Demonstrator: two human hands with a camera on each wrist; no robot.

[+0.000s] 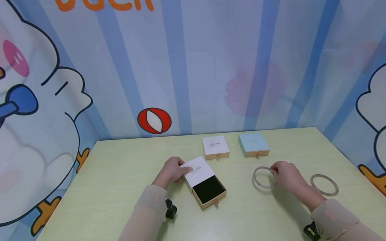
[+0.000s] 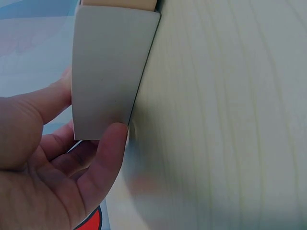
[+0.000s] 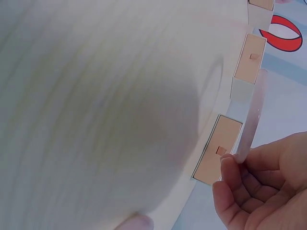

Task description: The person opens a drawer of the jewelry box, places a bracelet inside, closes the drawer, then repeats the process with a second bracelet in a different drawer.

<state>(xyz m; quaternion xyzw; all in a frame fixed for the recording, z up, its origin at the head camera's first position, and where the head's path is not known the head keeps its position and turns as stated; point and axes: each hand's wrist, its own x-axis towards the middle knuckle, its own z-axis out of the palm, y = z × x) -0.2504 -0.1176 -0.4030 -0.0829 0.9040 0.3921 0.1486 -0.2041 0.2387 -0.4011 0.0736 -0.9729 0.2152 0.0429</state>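
A white gift box (image 1: 200, 170) with a sliding drawer lies at an angle on the table, its drawer partly pulled out and showing a black lining (image 1: 209, 190). My left hand (image 1: 173, 170) grips the sleeve's far left end, thumb on top. The left wrist view shows fingers around the end of the white sleeve (image 2: 112, 72). To the right, my right hand (image 1: 286, 174) pinches a pale, pinkish bangle (image 1: 255, 179) by its edge. In the right wrist view the bangle (image 3: 253, 115) appears nearly edge-on, with its shadow on the tabletop.
A second bangle (image 1: 324, 185) lies on the table right of my right hand. Behind are a closed white box (image 1: 215, 145) and a closed light-blue box (image 1: 254, 143). The pale wooden table (image 1: 120, 167) ends at a blue striped backdrop (image 1: 205, 67) with cartoon figures.
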